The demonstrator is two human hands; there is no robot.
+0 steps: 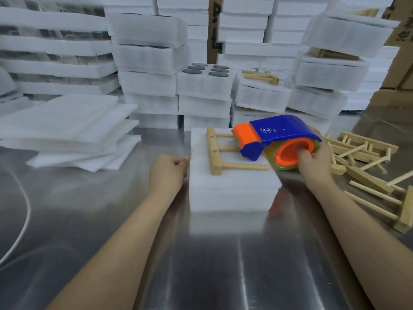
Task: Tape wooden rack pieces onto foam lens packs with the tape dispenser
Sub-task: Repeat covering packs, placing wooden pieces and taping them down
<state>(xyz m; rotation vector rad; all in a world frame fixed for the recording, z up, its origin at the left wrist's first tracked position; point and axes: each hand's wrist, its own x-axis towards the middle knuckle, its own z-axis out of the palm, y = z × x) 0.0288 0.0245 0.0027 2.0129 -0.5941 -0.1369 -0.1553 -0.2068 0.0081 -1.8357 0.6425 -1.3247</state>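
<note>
Right hand (312,166) grips tape dispenser (279,133) above foam pack (232,186) and its rack piece (215,153); left hand (167,173) curled at pack's left edge, hold unclear; next, probably draw tape across

One tape dispenser (277,135), one front foam pack (232,186), one wooden rack piece (214,151) atop it, six dark lenses (218,74), one left hand (167,173), one right hand (315,166); loose rack pieces (362,151) too tangled to count

Shiny steel tabletop (89,198) — brown cardboard cartons (402,68) behind, far right
</note>
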